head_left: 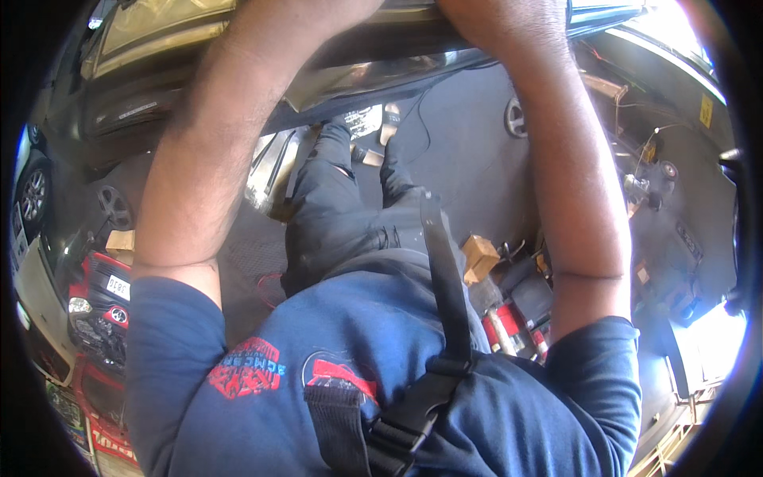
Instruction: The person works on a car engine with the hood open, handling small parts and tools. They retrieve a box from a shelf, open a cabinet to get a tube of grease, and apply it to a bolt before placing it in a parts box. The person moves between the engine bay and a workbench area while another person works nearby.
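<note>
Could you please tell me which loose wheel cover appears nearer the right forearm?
The upper-right wheel cover, beside the right forearm; the left wheel cover lies beyond the left forearm.

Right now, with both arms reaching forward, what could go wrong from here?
1. Fingers of the right hand lie beyond the top edge, so a pinch or slip at the glossy dark vehicle panel could go unseen.
2. The thin black cable on the grey floor near the feet could snag a step.
3. The brown cardboard box toward the right might trip a sideways step.
</note>
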